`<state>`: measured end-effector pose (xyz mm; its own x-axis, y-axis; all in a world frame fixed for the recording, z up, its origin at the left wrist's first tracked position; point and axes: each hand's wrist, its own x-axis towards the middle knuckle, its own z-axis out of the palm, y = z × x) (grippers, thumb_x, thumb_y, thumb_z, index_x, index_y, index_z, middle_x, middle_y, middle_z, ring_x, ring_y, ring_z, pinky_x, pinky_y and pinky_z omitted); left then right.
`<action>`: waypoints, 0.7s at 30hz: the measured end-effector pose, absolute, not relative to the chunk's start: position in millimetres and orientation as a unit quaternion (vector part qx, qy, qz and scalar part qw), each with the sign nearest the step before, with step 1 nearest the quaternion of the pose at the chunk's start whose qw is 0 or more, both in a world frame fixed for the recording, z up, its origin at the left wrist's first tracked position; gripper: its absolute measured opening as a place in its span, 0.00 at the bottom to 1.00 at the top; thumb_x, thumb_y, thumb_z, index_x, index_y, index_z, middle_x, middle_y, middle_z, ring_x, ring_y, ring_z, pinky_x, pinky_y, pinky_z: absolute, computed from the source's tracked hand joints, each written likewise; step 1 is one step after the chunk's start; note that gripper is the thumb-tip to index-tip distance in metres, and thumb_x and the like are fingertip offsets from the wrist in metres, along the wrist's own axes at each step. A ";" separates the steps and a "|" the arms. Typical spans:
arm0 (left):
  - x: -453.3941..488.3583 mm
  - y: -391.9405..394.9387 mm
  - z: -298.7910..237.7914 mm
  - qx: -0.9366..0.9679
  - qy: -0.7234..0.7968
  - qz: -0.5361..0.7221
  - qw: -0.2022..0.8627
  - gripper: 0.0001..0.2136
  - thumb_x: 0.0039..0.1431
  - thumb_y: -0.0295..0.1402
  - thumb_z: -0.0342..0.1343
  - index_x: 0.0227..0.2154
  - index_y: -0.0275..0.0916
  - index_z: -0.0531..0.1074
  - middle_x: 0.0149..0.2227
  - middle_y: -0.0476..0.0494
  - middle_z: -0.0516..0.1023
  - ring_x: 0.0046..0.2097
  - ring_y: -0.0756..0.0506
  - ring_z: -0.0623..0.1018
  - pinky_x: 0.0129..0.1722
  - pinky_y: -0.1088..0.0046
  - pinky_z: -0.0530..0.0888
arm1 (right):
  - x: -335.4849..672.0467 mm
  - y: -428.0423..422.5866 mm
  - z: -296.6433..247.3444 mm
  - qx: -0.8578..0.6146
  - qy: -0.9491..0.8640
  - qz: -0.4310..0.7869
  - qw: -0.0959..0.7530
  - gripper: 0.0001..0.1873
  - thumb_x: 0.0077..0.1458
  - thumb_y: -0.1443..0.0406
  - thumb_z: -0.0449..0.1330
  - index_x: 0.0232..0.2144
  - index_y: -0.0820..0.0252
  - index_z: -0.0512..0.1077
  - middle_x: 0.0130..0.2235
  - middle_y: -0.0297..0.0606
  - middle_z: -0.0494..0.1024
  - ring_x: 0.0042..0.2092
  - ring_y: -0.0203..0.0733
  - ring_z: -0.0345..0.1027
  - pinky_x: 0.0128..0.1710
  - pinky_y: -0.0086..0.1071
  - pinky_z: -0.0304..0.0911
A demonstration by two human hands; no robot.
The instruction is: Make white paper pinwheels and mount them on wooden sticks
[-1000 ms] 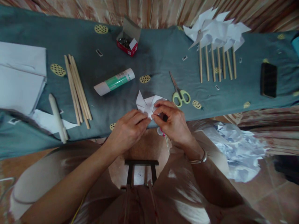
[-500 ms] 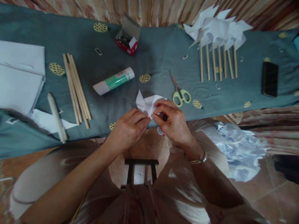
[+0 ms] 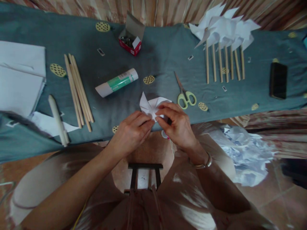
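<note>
A white paper pinwheel, its blades folded in toward the middle, is held at the table's near edge between both hands. My left hand pinches its lower left side, fingers closed on the paper. My right hand grips the right side, with thumb and forefinger near the centre and slightly apart. The fingers cover the lower part of the pinwheel. Just right of my right hand lie green-handled scissors. A green and white glue stick rests up and to the left.
Finished pinwheels on sticks lie at the back right, a phone beyond them. An open red box of small metal pieces stands at the back. Wooden sticks, a cutter knife and paper sheets lie left.
My right forefinger has lifted slightly and the fingers have shifted near the pinwheel's centre. The left hand stays in place on the paper.
</note>
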<state>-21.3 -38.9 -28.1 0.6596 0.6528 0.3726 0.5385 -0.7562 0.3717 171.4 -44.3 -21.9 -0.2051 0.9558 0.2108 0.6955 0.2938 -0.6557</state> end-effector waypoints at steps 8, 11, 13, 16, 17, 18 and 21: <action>-22.4 -39.1 -27.0 0.906 0.329 0.242 0.116 0.08 0.67 0.27 0.51 0.41 0.34 0.75 0.38 0.40 0.79 0.41 0.43 0.77 0.40 0.65 0.79 | 171.5 -48.3 -24.2 -0.542 -0.776 0.187 0.262 0.12 0.63 0.64 0.55 0.45 0.50 0.78 0.50 0.39 0.76 0.49 0.47 0.71 0.54 0.46 0.68; -22.8 -39.1 -27.6 0.906 0.324 0.247 0.111 0.07 0.66 0.26 0.52 0.41 0.33 0.75 0.39 0.40 0.80 0.42 0.43 0.78 0.41 0.65 0.79 | 170.0 -50.6 -24.1 -0.546 -0.783 0.174 0.243 0.14 0.64 0.66 0.54 0.46 0.51 0.78 0.52 0.42 0.75 0.50 0.49 0.69 0.53 0.47 0.67; -22.5 -39.0 -27.5 0.906 0.323 0.250 0.110 0.08 0.65 0.25 0.52 0.42 0.32 0.75 0.39 0.39 0.80 0.42 0.43 0.77 0.41 0.65 0.79 | 168.4 -52.6 -24.4 -0.545 -0.791 0.157 0.227 0.15 0.63 0.67 0.52 0.46 0.53 0.77 0.54 0.43 0.73 0.52 0.51 0.67 0.54 0.48 0.67; -21.4 -38.6 -26.7 0.906 0.321 0.255 0.104 0.07 0.65 0.26 0.53 0.40 0.32 0.76 0.38 0.39 0.79 0.40 0.43 0.77 0.40 0.66 0.79 | 165.0 -55.0 -25.7 -0.543 -0.804 0.124 0.209 0.15 0.64 0.67 0.51 0.46 0.55 0.76 0.57 0.45 0.71 0.54 0.53 0.65 0.53 0.50 0.66; -20.9 -38.5 -26.5 0.906 0.321 0.259 0.101 0.06 0.65 0.26 0.54 0.39 0.32 0.76 0.37 0.40 0.79 0.40 0.44 0.77 0.39 0.67 0.79 | 163.7 -55.4 -26.3 -0.542 -0.807 0.113 0.208 0.15 0.64 0.67 0.50 0.46 0.55 0.75 0.57 0.45 0.70 0.55 0.54 0.64 0.53 0.50 0.65; -20.4 -38.4 -26.2 0.905 0.320 0.263 0.098 0.06 0.65 0.26 0.54 0.39 0.32 0.76 0.37 0.40 0.79 0.39 0.44 0.77 0.39 0.67 0.79 | 162.4 -55.5 -27.0 -0.539 -0.809 0.102 0.208 0.14 0.64 0.67 0.50 0.45 0.55 0.75 0.58 0.45 0.70 0.55 0.53 0.64 0.52 0.50 0.64; -19.2 -38.4 -26.3 0.902 0.326 0.269 0.092 0.06 0.64 0.27 0.55 0.37 0.31 0.76 0.36 0.40 0.79 0.38 0.44 0.76 0.38 0.68 0.78 | 158.9 -54.7 -29.6 -0.527 -0.818 0.073 0.218 0.13 0.65 0.67 0.50 0.43 0.57 0.73 0.58 0.45 0.70 0.57 0.52 0.62 0.51 0.47 0.63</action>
<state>-19.2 -38.4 -26.3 0.6425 0.6375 0.4252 0.5388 -0.7704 0.3408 158.9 -54.7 -29.6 -0.3495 0.8944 0.2793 0.8311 0.4335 -0.3484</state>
